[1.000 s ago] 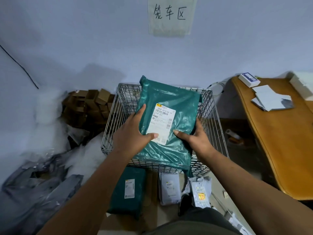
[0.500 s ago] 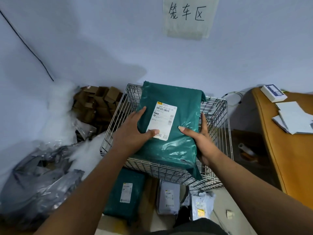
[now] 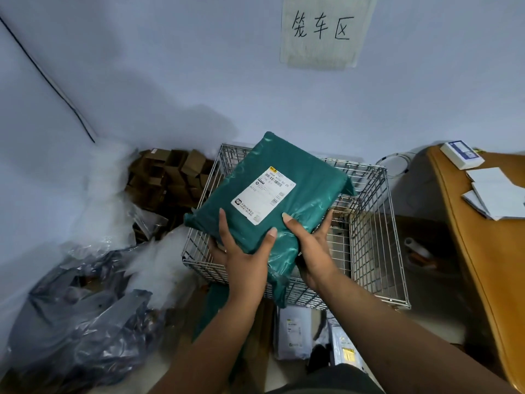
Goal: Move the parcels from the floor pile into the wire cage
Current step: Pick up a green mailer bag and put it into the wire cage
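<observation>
Green parcel [image 3: 287, 194] in both hands over wire cage [image 3: 377, 237]

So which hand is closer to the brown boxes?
Left. The left hand grips the green parcel on the side toward the brown boxes; the right hand holds its far side.

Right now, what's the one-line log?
held: green parcel | by: left hand, right hand | where: over wire cage | floor: grey parcels

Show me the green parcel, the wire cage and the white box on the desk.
green parcel [image 3: 312, 194], head view, bare plastic right of its label
wire cage [image 3: 375, 251], head view, its right mesh wall
white box [image 3: 461, 154], head view, its blue-printed top
</observation>
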A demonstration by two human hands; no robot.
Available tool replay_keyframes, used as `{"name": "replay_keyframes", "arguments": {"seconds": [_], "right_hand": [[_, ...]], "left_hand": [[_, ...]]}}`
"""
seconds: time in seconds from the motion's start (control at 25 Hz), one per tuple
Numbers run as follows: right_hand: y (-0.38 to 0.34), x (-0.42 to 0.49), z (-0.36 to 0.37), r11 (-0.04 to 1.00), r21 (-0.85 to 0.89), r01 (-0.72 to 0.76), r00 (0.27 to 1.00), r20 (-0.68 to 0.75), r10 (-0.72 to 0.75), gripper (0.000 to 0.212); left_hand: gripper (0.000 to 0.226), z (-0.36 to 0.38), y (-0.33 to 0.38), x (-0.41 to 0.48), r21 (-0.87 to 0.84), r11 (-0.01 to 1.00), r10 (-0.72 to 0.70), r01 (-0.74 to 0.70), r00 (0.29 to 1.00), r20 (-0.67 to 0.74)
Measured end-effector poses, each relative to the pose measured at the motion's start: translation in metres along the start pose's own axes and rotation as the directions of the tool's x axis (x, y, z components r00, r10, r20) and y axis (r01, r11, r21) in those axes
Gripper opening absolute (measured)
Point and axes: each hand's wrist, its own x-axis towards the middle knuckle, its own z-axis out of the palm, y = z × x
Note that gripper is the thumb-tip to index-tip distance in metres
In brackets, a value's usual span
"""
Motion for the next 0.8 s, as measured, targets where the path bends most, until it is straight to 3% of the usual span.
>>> {"name": "replay_keyframes", "arguments": {"seconds": [0.16, 0.28, 0.36, 0.44, 0.48, 0.56, 0.64, 0.8], "right_hand": [[0.008, -0.016, 0.010, 0.991, -0.128, 0.029, 0.999, 0.017, -0.027, 0.114], [-0.008, -0.021, 0.001, 0.962, -0.270, 0.047, 0.998, -0.019, -0.054, 0.101], [-0.032, -0.017, -0.012, 0.939, -0.323, 0.119, 0.982, -0.100, -0.159, 0.097], [-0.061, -0.008, -0.025, 0.870, -0.456, 0.187, 0.968, -0.068, -0.244, 0.087], [-0.076, -0.002, -0.030, 0.815, -0.546, 0.193, 0.975, 0.013, -0.222, 0.081], [-0.095, 0.008, -0.038, 0.723, -0.676, 0.141, 0.982, 0.188, -0.016, 0.075], [-0.101, 0.019, -0.044, 0.628, -0.768, 0.130, 0.941, 0.296, 0.166, 0.083], [-0.096, 0.053, -0.058, 0.478, -0.851, 0.219, 0.916, 0.348, 0.200, 0.094]], "left_hand": [[0.095, -0.033, -0.013, 0.026, -0.126, 0.979, 0.155, -0.157, 0.988, -0.028], [0.083, -0.057, -0.013, 0.051, -0.305, 0.949, 0.102, -0.085, 0.994, 0.043], [0.080, -0.074, -0.012, 0.063, -0.331, 0.943, 0.082, -0.043, 0.991, 0.106], [0.077, -0.088, -0.015, 0.069, -0.295, 0.955, 0.094, -0.045, 0.983, 0.155], [0.076, -0.093, -0.016, 0.070, -0.290, 0.956, 0.100, -0.042, 0.977, 0.190], [0.076, -0.096, -0.018, 0.070, -0.319, 0.948, 0.110, -0.017, 0.955, 0.276], [0.075, -0.093, -0.019, 0.071, -0.315, 0.949, 0.131, -0.015, 0.927, 0.351], [0.074, -0.062, -0.020, 0.096, -0.101, 0.987, 0.155, -0.125, 0.902, 0.402]]}}
